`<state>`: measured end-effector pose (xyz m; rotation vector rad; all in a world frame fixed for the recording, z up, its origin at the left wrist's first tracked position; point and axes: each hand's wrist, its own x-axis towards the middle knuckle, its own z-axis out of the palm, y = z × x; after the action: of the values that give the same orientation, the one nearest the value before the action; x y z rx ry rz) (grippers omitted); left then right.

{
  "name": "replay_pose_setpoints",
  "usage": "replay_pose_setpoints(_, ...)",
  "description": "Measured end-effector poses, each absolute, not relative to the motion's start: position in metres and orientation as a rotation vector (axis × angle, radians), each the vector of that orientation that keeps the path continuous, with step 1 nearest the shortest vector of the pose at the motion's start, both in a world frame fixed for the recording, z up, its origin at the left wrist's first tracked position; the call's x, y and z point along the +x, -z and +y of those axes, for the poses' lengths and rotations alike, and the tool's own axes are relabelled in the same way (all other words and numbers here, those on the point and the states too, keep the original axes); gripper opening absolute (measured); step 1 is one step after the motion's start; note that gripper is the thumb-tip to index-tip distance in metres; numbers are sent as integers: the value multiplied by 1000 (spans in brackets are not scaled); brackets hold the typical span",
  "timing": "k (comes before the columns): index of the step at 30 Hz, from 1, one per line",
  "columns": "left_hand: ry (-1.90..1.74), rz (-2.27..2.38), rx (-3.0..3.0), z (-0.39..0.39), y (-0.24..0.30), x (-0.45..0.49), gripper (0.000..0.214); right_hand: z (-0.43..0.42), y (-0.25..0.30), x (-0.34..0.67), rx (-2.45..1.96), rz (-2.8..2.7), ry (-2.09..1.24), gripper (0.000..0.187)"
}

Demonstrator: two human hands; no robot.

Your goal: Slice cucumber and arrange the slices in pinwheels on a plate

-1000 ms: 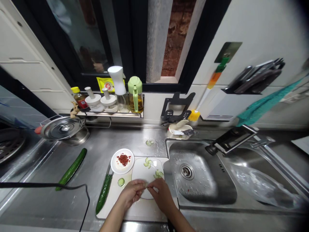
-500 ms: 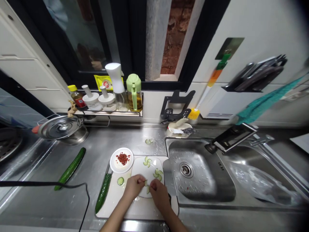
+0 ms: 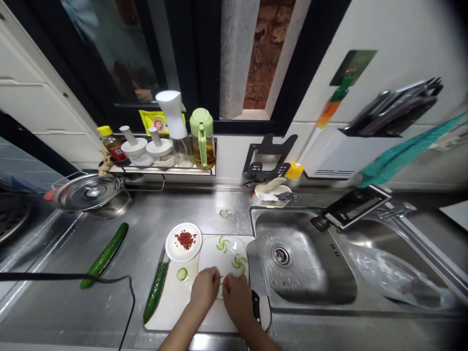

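Note:
My left hand (image 3: 205,287) is pinched over the front of a white square plate (image 3: 208,251), and a thin cucumber slice (image 3: 221,278) pokes out at its fingertips. Close beside it, my right hand (image 3: 237,298) has its fingers pressed together; what they hold is hidden. Between the hands, part of another pale green piece shows on the plate. Curved cucumber slices form a pinwheel (image 3: 223,244) at the plate's back and a second pinwheel (image 3: 239,263) at its right. The plate rests on a white cutting board (image 3: 171,312).
On the board are a cut cucumber (image 3: 156,292), a cucumber round (image 3: 182,274), and a dish (image 3: 168,243) of red berries. A knife (image 3: 256,306) lies by my right hand. A whole cucumber (image 3: 105,256) and cable (image 3: 130,292) are left; the sink (image 3: 310,297) is right.
My hands have shifted slightly toward each other over the plate, covering more of the piece between them. The knife handle beside my right hand shows more. The pinwheels look unchanged.

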<state>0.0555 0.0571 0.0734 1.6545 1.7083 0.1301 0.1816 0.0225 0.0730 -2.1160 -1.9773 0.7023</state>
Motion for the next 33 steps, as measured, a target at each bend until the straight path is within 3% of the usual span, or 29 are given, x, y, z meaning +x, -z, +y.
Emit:
replay_pose_setpoints(7, -193, 1694, 1709, 52, -73, 54, 23, 17, -69, 183, -2020, -2084, -558, 16)
replay_pose_setpoints(15, -137, 1654, 1809, 52, -71, 55, 23, -6, -48, 194, -1580, -2143, -328, 22)
replay_pose_setpoints(33, -169, 1640, 1782, 52, -71, 56, 23, -21, -35, 200, -1585, -2258, -126, 26)
